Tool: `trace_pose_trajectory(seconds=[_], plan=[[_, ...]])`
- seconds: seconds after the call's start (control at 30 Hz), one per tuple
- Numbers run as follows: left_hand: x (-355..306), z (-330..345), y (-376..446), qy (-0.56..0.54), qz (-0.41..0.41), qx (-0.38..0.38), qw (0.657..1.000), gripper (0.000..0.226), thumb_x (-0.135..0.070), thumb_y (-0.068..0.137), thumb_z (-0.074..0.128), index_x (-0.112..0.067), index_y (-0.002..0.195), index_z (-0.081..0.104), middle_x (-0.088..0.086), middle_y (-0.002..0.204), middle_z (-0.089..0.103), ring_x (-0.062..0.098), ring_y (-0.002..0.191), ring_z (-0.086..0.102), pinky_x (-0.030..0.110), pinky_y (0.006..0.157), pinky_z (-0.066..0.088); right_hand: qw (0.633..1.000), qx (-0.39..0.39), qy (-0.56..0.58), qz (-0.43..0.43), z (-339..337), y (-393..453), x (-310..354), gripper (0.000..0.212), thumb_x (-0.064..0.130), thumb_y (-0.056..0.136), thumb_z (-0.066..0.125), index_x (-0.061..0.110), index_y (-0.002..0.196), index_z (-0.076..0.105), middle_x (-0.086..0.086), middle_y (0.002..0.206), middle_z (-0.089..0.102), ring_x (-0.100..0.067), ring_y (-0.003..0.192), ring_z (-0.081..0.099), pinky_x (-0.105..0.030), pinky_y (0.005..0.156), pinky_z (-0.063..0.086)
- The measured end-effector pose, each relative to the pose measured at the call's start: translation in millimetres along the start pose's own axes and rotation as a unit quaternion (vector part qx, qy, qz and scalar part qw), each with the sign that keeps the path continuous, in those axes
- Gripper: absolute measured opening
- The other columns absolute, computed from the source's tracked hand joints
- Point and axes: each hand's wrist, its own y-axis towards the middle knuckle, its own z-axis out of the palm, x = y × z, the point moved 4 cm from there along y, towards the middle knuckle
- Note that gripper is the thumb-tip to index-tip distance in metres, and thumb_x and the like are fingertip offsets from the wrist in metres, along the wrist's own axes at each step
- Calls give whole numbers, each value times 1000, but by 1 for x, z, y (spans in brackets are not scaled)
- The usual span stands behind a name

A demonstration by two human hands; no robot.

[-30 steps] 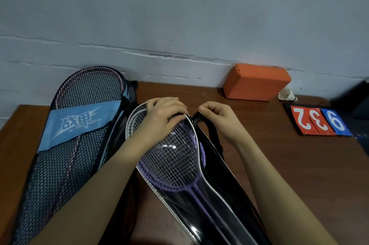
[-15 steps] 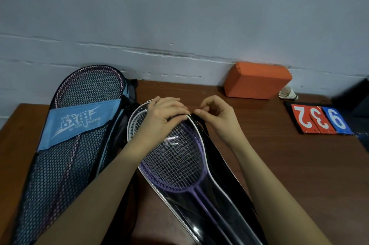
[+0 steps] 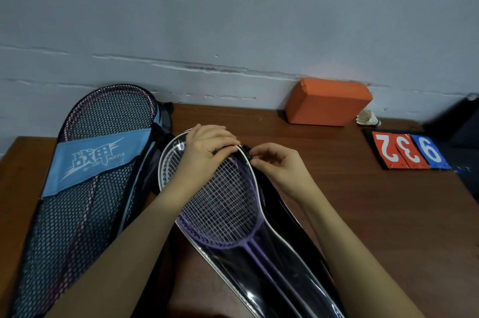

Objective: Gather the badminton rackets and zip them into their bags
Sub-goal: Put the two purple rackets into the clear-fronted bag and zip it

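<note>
Left grip curled; right grip pinching, forearms converging.

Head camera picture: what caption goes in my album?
Left hand steadies the clear racket bag while right hand pinches its zipper.

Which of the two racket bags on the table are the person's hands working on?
The clear-fronted black bag with white piping, holding purple rackets. The left hand and right hand meet at its top; the blue mesh bag lies untouched beside it.
</note>
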Motion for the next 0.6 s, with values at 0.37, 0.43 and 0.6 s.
trace_pose_trajectory(seconds=[0.37,0.43,0.6], plan=[[8,9,-3,34,4,-8,999,16,-20,82,67,-19,97,72,-4,103,67,16,116,51,47,111,23,906,-12,-387,-173,-1,-2,20,18,9,86,60,12,101,70,-2,94,70,-22,88,62,-41,86,40],[13,11,-4,37,-10,-12,999,16,-22,82,66,-21,97,72,-5,104,67,17,118,49,46,111,24,906,-19,-381,-182,0,-2,20,16,11,87,60,13,98,71,-1,92,70,-21,86,63,-42,82,42],[24,15,1,-10,-66,-33,997,16,-19,82,66,-19,97,72,-5,106,66,17,122,46,28,109,15,901,-26,-400,-167,-9,-11,3,30,31,89,45,15,88,71,4,82,69,-18,74,62,-37,73,41]])
